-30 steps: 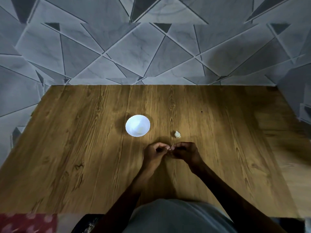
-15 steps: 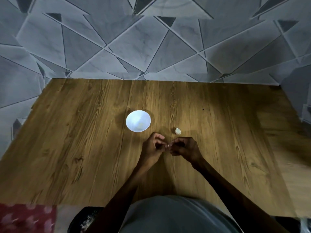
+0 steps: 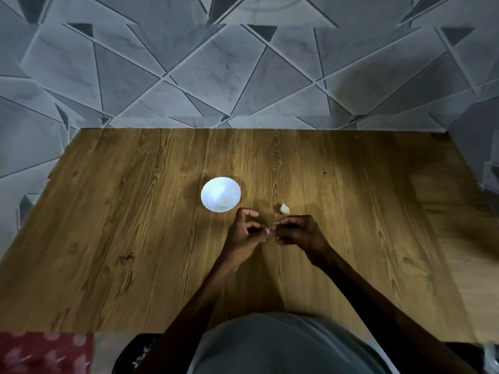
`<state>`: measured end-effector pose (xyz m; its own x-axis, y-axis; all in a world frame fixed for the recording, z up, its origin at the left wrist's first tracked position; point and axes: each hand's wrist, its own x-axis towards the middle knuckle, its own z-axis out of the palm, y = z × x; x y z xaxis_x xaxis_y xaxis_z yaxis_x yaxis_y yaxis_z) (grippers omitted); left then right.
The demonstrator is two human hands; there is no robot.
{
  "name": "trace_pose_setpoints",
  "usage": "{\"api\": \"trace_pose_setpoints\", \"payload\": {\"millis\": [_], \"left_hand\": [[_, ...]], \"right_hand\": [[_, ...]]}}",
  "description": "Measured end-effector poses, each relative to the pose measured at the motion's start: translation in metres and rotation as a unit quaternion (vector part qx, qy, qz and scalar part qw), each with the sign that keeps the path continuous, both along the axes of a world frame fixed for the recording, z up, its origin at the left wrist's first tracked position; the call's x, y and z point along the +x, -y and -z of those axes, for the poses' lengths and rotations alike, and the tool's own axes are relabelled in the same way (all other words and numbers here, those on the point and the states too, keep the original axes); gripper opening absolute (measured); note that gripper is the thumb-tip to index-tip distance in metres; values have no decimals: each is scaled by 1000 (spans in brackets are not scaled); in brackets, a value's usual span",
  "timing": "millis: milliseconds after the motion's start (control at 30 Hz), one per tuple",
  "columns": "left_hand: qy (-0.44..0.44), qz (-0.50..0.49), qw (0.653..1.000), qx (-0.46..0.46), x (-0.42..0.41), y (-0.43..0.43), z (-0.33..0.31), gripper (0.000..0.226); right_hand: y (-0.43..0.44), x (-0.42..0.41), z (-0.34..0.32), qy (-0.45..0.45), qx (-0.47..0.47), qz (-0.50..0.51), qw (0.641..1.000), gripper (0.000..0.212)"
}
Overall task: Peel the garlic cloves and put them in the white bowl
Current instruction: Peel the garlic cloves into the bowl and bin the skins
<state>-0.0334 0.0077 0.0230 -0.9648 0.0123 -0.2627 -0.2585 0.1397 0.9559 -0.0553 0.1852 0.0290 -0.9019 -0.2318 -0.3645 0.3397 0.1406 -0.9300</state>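
A small white bowl [image 3: 220,194] stands on the wooden table [image 3: 135,238], just left of centre. To its right lies a pale garlic piece [image 3: 284,208] on the wood. Below these, my left hand [image 3: 244,234] and my right hand [image 3: 298,233] meet fingertip to fingertip, both pinching a tiny garlic clove [image 3: 269,229] that is mostly hidden by the fingers. My left index finger arches up above the pinch. What lies inside the bowl cannot be made out in the glare.
A grey tiled wall [image 3: 243,63] rises behind the table's far edge. At the lower left corner sits a red patterned cloth [image 3: 40,352], with a dark object [image 3: 135,357] beside it. Bare wood spreads to the left and right of my hands.
My hands shifted slightly up and apart in view, staying joined at the clove; my left index finger lifted. The camera tilted, so the table sits a little differently in frame.
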Motion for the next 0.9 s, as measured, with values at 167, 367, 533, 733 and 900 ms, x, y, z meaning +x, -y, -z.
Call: {"api": "trace_pose_setpoints", "payload": {"millis": [167, 367, 533, 733, 900], "left_hand": [[-49, 33, 995, -75, -6, 3, 3, 47], [-96, 69, 988, -96, -9, 4, 0, 44], [-170, 61, 968, -176, -2, -4, -1, 40], [-224, 88, 937, -254, 1, -6, 4, 37], [-271, 103, 906, -308, 3, -8, 1, 31]], "right_hand": [[1, -4, -1, -49, 80, -18, 995, 9], [-1, -8, -1, -205, 171, -107, 958, 7], [5, -8, -3, -44, 135, -51, 989, 9], [5, -6, -6, 88, 58, -9, 994, 13], [4, -7, -12, 159, 22, 0, 987, 14]]}}
